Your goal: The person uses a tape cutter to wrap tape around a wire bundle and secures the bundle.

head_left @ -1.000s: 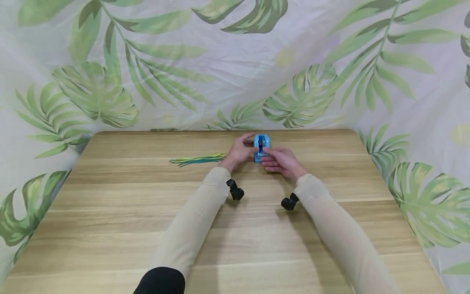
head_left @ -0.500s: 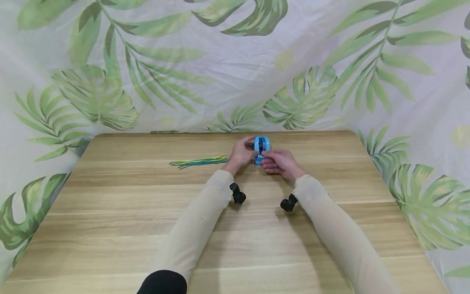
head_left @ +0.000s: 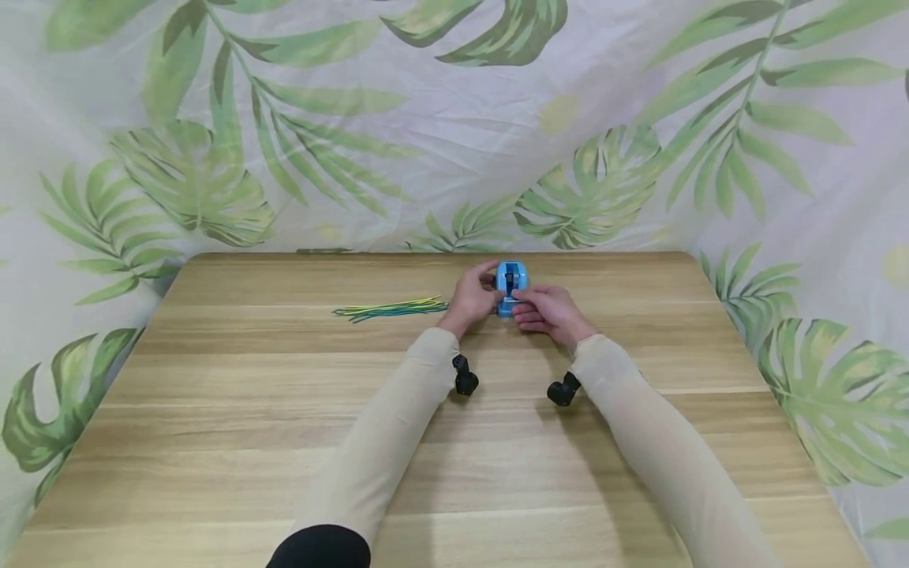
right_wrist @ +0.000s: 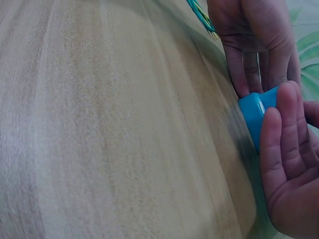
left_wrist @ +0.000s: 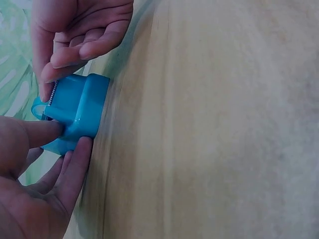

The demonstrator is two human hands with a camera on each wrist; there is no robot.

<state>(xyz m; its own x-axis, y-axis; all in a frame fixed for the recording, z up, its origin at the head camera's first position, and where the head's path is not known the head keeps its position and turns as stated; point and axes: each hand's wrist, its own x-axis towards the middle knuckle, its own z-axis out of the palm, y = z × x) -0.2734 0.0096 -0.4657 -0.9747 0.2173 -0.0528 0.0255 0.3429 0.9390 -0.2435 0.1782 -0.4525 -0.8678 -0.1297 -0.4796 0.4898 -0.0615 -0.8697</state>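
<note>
A small blue tape dispenser (head_left: 511, 276) with a serrated cutter stands near the table's far edge. My left hand (head_left: 473, 297) grips its left side, the thumb (left_wrist: 47, 130) lying by the cutter and the other fingers along the base. From the right, my right hand (head_left: 550, 309) pinches with thumb and index finger at the cutter edge; the tape end there is mostly hidden by the fingertips. In the left wrist view, the right hand's other fingers (left_wrist: 94, 45) curl loosely over the dispenser (left_wrist: 75, 107). The right wrist view shows its blue base (right_wrist: 253, 112) between both hands.
Left of the left hand lies a bundle of thin yellow and green twist ties (head_left: 387, 309), or similar wires. The wooden table (head_left: 497, 473) ends just behind the dispenser, where a leaf-patterned cloth (head_left: 454, 118) hangs.
The head view has shifted slightly. My left forearm has edged a little to the right, while both hands keep their places at the dispenser.
</note>
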